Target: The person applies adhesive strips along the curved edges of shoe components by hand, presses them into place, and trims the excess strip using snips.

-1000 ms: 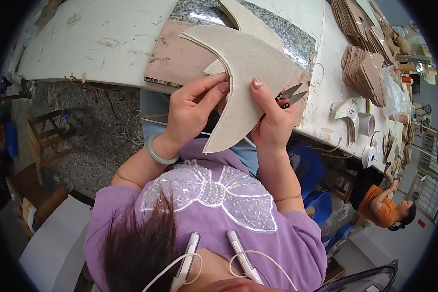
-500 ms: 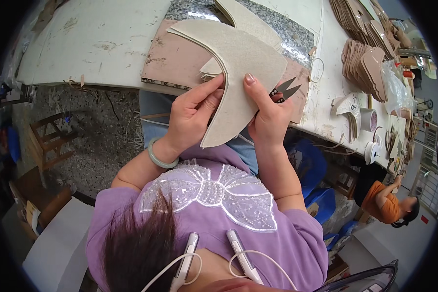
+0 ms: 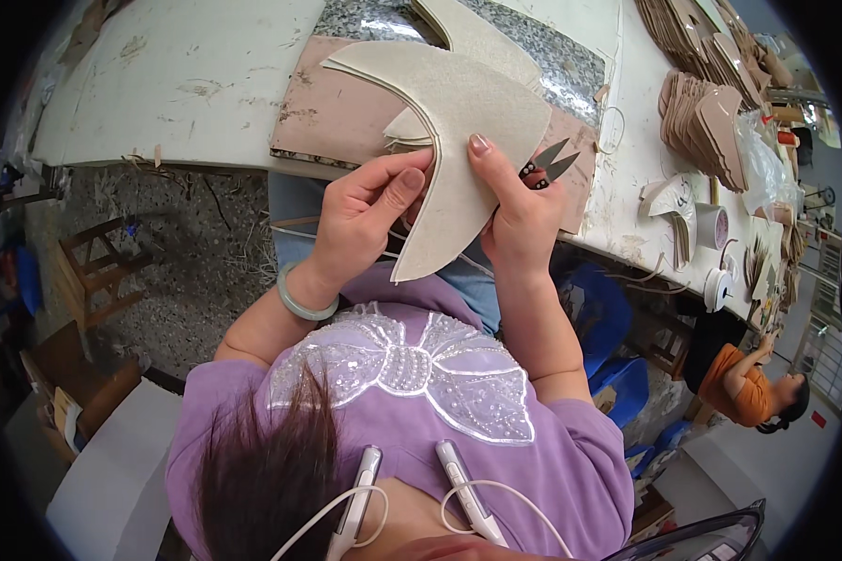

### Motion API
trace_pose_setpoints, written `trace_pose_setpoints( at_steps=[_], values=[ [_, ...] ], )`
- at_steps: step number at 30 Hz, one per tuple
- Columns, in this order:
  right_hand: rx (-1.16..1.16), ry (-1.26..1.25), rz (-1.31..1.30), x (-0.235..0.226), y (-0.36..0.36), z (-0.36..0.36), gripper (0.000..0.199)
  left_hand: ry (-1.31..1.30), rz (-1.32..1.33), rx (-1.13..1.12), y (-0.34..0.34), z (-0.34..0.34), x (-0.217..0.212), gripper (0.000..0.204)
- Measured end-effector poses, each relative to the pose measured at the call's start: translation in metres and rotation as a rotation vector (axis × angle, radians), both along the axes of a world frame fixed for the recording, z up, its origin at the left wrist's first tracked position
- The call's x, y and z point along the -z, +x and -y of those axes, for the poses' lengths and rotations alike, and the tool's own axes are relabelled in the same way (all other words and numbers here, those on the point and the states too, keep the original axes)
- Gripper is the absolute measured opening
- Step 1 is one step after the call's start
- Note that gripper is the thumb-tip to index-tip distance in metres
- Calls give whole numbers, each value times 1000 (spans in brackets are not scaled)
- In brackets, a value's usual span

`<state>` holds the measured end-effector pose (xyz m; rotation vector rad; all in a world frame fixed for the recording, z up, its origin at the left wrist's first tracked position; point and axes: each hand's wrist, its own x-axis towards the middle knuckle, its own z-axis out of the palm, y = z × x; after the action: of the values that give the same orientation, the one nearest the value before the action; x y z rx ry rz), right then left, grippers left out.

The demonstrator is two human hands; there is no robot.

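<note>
Nearest her lap, the left hand [image 3: 370,220] and right hand [image 3: 524,220] pinch the curved beige cut piece [image 3: 463,140], fingers closed on its edges, its long axis running away toward the surface [image 3: 159,75], small snips [image 3: 547,166] seemingly tucked in the right.

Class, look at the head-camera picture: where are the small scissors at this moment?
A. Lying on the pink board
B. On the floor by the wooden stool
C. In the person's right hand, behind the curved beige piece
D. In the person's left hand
C: the scissors stick out, blades apart, from behind the right hand, whose thumb presses on the curved beige piece; the left hand pinches only that piece's edge.
</note>
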<state>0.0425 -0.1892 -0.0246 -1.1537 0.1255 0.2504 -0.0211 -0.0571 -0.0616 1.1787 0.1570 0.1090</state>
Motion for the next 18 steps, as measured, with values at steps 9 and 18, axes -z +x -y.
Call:
trace_pose_setpoints(
  at_steps=[9,18],
  values=[
    [23,-50,89,5,3,2,20,-101,-12,104,-3,-6,-3,28],
    [1,-85,88,9,3,5,20,-86,-46,164,-9,-9,-1,28]
  ],
)
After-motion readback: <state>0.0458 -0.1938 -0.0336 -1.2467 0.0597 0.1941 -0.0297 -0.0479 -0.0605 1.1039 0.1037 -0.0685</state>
